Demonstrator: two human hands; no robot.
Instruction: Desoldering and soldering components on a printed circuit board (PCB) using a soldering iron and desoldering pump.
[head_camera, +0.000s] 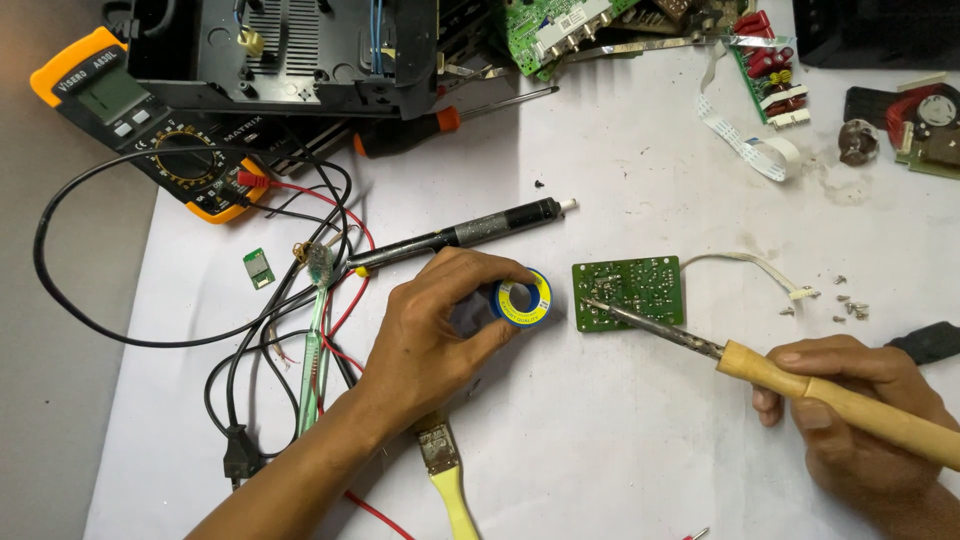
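Note:
My left hand (435, 330) rests on the white table cover and grips a small blue and yellow solder spool (524, 299). My right hand (860, 410) holds a soldering iron (800, 385) by its wooden handle. The iron's metal tip touches the left part of a small green circuit board (630, 292) lying just right of the spool. A white wire with a small connector (770, 270) trails from the board's right side.
A black desoldering pump (470, 233) lies above my left hand. An orange multimeter (140, 120) with tangled leads sits far left, a yellow-handled brush (450, 480) below my wrist. Several loose screws (845, 305) lie to the right; opened electronics, boards and a screwdriver (440, 125) crowd the back.

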